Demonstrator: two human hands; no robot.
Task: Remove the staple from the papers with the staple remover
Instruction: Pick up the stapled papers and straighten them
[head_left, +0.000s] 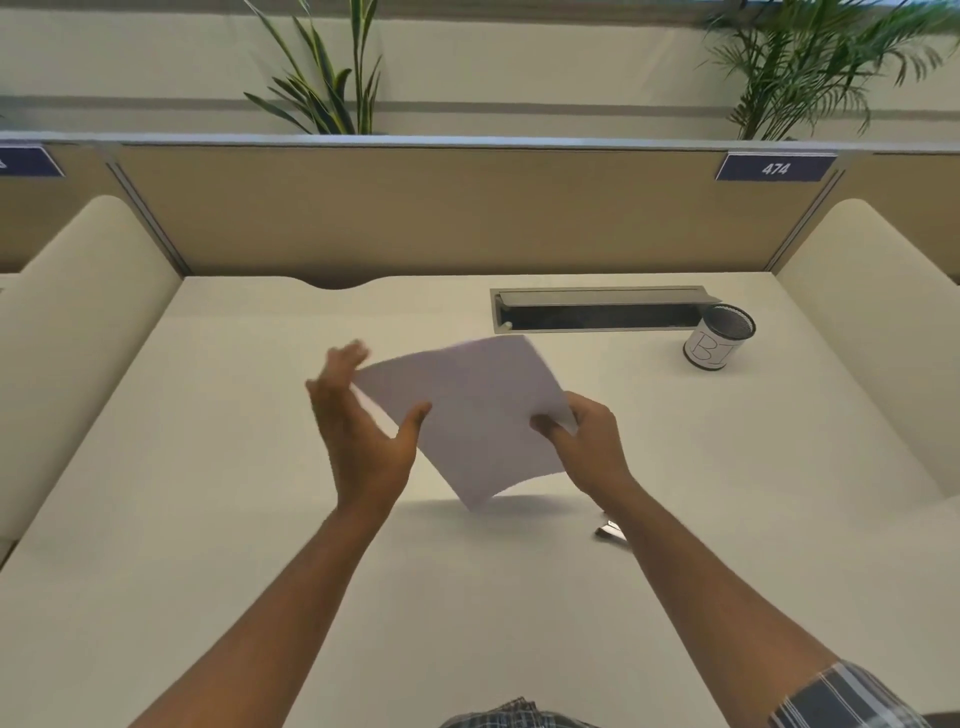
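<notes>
White papers (475, 415) hang tilted above the cream desk (208, 519), casting a shadow below. My right hand (587, 436) pinches their right edge between thumb and fingers. My left hand (358, 426) is at their left edge, fingers spread and blurred, with the thumb lying on the sheet's face. A small metal staple remover (610, 531) lies on the desk, partly hidden under my right forearm. No staple can be made out on the papers.
A mesh pen cup (719, 338) with a white label stands at the back right beside an open cable tray (597, 309). Tan partition panels (441, 208) and padded side walls enclose the desk, with plants behind them.
</notes>
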